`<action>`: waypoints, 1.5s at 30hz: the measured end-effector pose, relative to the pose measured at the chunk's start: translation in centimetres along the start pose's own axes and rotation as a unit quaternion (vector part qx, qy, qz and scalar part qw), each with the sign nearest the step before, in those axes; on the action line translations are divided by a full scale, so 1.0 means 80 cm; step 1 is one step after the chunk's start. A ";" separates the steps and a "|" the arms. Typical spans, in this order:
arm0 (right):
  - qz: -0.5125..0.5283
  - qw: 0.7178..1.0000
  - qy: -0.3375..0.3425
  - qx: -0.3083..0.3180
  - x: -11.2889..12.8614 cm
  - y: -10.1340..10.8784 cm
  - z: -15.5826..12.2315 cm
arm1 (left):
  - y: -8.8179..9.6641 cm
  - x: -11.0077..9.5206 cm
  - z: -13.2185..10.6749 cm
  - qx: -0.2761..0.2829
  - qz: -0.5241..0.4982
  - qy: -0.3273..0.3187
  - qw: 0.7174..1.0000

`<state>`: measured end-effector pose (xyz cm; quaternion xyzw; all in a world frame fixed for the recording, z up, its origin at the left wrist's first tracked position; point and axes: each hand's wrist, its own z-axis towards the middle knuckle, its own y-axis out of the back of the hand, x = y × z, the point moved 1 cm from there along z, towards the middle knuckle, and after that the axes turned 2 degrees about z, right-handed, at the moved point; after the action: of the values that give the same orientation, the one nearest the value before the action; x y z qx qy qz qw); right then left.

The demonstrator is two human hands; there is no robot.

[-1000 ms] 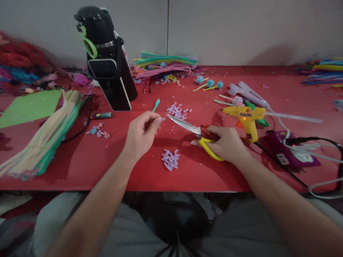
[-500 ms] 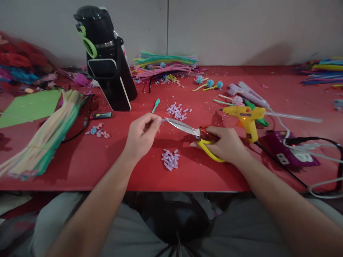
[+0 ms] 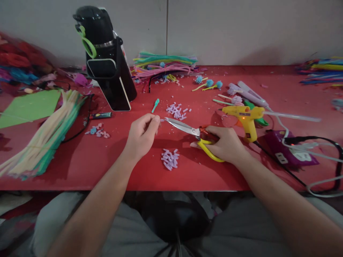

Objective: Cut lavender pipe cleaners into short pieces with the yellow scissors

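My right hand (image 3: 227,142) grips a pair of scissors (image 3: 183,126) with red and yellow handles, the blades close together and pointing left. Thumb and forefinger of my left hand (image 3: 143,134) are pinched on a small purple pipe cleaner piece (image 3: 162,120), whose end sticks out close to the scissor tips. Just beyond lies a loose heap of purple pieces (image 3: 177,110). Nearer to me is a second heap of cut purple pieces (image 3: 170,159). A teal stick with a rounded head (image 3: 155,105) lies behind my left hand.
A yellow glue gun (image 3: 248,117) and a purple power strip (image 3: 291,150) with cords lie at right. To the left are a bundle of pipe cleaners (image 3: 50,132) and a black bottle (image 3: 107,71) with a phone against it. Blue-headed stems (image 3: 209,84) lie toward the back.
My left hand has shifted slightly left, away from the scissor tips, and the purple piece shows a little more. The scissors are almost still.
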<state>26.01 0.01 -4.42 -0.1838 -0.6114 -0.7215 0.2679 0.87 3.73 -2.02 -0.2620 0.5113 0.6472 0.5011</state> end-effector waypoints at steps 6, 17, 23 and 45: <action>0.005 1.000 -0.005 0.003 -0.001 -0.001 0.000 | 0.000 -0.001 0.001 0.005 -0.014 0.010 1.000; 0.013 1.000 0.003 0.003 0.000 -0.001 0.000 | -0.001 0.000 0.000 0.017 -0.039 0.018 0.999; 0.008 1.000 0.005 -0.006 -0.001 -0.002 0.000 | -0.002 0.000 0.001 0.025 -0.047 0.025 0.998; 0.008 1.000 0.002 -0.013 0.001 -0.001 0.000 | -0.003 -0.003 0.000 0.024 -0.032 0.013 0.999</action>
<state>25.92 0.03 -4.45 -0.1910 -0.5997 -0.7277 0.2725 1.14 3.60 -1.90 -0.2744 0.5251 0.6147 0.5206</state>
